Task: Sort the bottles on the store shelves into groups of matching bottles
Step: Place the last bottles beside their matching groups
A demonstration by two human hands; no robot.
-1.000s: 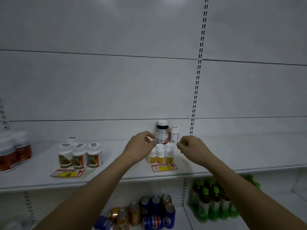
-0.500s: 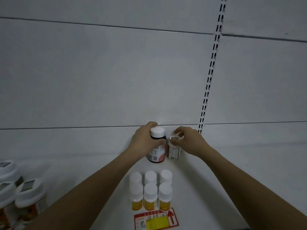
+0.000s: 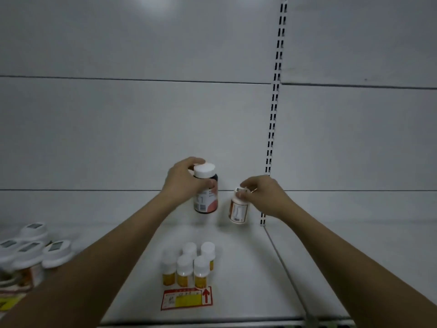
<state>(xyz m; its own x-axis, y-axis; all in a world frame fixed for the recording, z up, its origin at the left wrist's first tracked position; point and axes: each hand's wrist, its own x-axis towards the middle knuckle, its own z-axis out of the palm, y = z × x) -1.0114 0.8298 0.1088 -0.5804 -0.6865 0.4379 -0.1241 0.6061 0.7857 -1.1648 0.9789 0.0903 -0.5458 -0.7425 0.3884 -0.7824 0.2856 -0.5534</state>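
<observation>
My left hand grips a dark bottle with a white cap and a red-and-white label, held above the back of the white shelf. My right hand pinches the white cap of a small white bottle with an orange-edged label, which hangs tilted just right of the dark one. In front of both stands a tight group of several small yellow-labelled bottles with white caps.
Several wider white-capped jars with orange labels stand at the left edge. A red and yellow price tag lies near the shelf's front lip. A slotted upright runs up the back wall, and a shelf seam runs forward from it.
Both hands have lifted their bottles off the shelf: the dark bottle has risen with my left hand, and the small white bottle hangs clear of the shelf, further right of it.
</observation>
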